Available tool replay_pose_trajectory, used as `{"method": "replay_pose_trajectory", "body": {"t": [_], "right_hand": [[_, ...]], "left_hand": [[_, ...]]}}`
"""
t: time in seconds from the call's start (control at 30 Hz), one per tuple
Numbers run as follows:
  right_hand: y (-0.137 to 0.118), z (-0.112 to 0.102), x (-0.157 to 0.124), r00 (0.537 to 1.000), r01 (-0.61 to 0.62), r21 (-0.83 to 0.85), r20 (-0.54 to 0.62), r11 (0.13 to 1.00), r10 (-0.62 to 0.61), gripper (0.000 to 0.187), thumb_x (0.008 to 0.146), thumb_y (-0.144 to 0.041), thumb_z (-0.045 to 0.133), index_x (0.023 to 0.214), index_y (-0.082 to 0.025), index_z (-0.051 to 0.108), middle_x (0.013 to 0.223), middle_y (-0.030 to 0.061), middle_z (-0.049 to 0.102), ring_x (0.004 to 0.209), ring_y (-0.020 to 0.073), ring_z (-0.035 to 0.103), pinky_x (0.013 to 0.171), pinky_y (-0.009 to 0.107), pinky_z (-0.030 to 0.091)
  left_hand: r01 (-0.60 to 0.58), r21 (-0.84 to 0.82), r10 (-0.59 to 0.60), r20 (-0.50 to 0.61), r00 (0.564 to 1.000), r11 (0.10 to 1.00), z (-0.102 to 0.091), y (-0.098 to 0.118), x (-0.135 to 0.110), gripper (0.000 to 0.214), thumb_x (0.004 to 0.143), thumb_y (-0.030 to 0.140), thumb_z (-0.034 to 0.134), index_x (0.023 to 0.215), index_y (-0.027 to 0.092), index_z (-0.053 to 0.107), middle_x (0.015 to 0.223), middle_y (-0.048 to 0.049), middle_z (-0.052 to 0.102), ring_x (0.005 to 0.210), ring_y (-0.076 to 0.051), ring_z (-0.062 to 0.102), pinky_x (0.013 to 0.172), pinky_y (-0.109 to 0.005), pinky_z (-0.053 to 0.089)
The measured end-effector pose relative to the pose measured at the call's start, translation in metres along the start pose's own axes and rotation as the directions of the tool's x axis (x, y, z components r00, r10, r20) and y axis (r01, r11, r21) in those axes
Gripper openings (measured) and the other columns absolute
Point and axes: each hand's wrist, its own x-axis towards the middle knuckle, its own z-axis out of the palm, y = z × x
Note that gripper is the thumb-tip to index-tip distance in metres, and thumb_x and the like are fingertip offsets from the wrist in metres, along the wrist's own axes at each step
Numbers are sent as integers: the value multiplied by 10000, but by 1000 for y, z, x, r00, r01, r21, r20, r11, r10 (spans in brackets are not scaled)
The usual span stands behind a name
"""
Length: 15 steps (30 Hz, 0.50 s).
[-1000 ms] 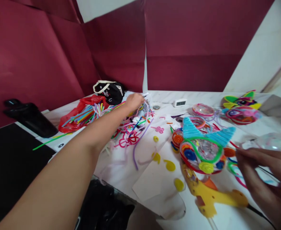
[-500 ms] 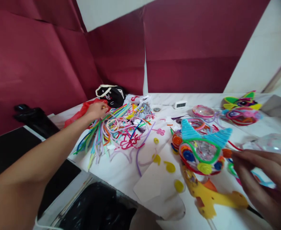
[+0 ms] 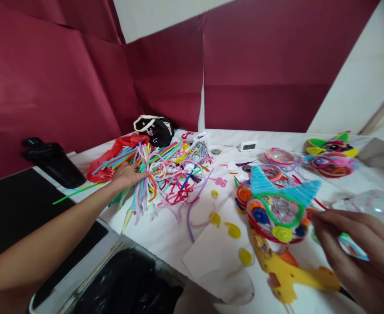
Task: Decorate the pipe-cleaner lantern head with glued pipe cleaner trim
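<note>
My left hand [image 3: 128, 175] reaches far out and rests with fingers spread on a heap of coloured pipe cleaners [image 3: 168, 172] spilling from a red plastic bag [image 3: 105, 160]. My right hand [image 3: 358, 248] is at the lower right, fingers curled and pinched together on a thin piece I cannot make out, next to a round craft face [image 3: 276, 205] made of coiled pipe cleaners with blue fuzzy ears. A yellow glue gun [image 3: 290, 272] lies just below that craft.
A white table [image 3: 165, 235] carries paper sheets with yellow blobs [image 3: 233, 230], a black pouch [image 3: 155, 128], a small white clock [image 3: 248, 145], more finished crafts [image 3: 331, 152] at the far right, and a clear dome [image 3: 379, 203]. A black bin [image 3: 129, 283] stands below the table edge.
My left hand drew back from the far side of the pile to the red bag, then settled lower on the pipe cleaners, which spread toward me. The right hand shifted slightly left.
</note>
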Motion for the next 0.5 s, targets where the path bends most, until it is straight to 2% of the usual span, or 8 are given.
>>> {"method": "replay_pose_trajectory", "body": {"t": [0.1, 0.27, 0.37, 0.5], "right_hand": [[1, 0, 3, 1000, 17, 13, -4, 1000, -17, 191, 904, -269, 702, 1095, -269, 706, 1003, 21, 774, 801, 175, 747, 821, 280, 582], [-7, -5, 15, 992, 127, -1, -21, 992, -127, 83, 935, -248, 651, 999, -214, 691, 934, 28, 748, 773, 147, 714, 673, 244, 531], [-12, -7, 21, 987, 153, -6, -42, 988, -153, 112, 915, -170, 658, 1017, -205, 684, 930, 25, 735, 791, 144, 706, 680, 243, 527], [-14, -6, 25, 982, 111, 8, -156, 994, -108, 191, 857, -88, 693, 988, -226, 685, 880, 0, 722, 699, 135, 680, 639, 252, 526]], "left_hand": [[18, 53, -17, -16, 1000, 998, -4, 13, -7, 828, 790, 804, 435, 1289, 178, 644, 1245, -204, 619, 1180, -392, 598, 941, -442, 490], [-45, 137, 52, -48, 997, 989, -5, 30, -14, 794, 830, 763, 405, 1315, 175, 626, 1309, -202, 573, 1254, -415, 543, 1002, -474, 461], [-63, 92, 62, 12, 998, 994, 3, 37, -12, 828, 852, 729, 418, 1413, 127, 512, 1331, -217, 601, 1218, -412, 580, 955, -456, 485], [-30, 4, 30, 42, 999, 1000, 15, 47, -3, 937, 816, 676, 538, 1506, 74, 338, 1403, -247, 581, 1224, -404, 604, 936, -427, 499]]}}
